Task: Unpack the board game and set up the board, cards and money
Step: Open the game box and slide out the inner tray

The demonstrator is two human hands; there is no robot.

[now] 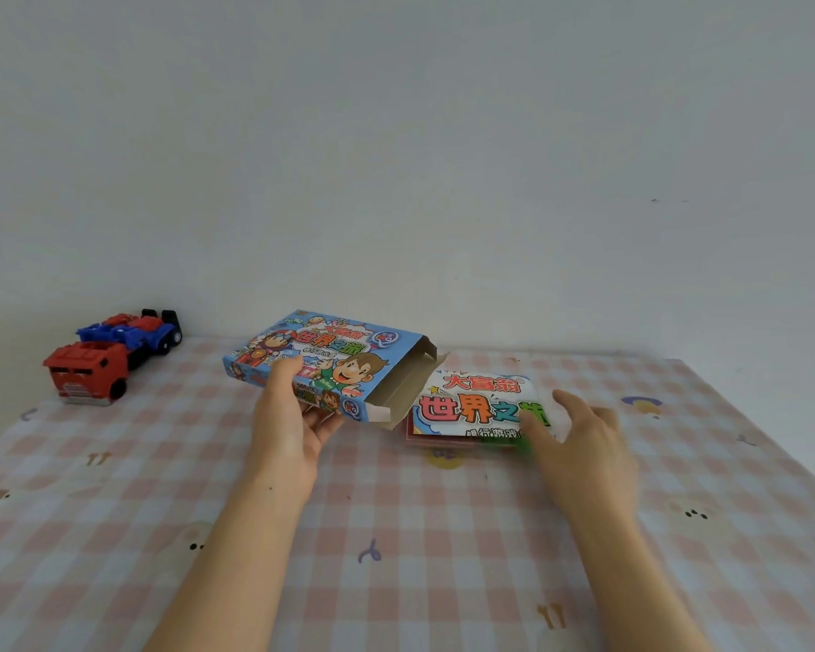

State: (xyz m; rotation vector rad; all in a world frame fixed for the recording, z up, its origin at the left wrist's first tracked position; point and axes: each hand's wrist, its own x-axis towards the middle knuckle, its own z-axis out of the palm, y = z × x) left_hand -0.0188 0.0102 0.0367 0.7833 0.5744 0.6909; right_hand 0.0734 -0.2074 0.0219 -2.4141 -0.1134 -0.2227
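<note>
The blue game box (344, 357) is lifted off the table, its right end flap open. My left hand (297, 416) grips its near long side, thumb on top and fingers underneath. Just right of the open end, a folded white sheet with colourful lettering (471, 404) lies on the table on top of red and green pieces (443, 437), partly hidden. My right hand (579, 444) hovers at the right edge of that pile with fingers spread; it is blurred, and touching cannot be told.
A red and blue toy truck (109, 357) stands at the back left by the wall. The table wears a pink checked cloth (396, 534). Its right edge (772, 444) runs diagonally near my right hand.
</note>
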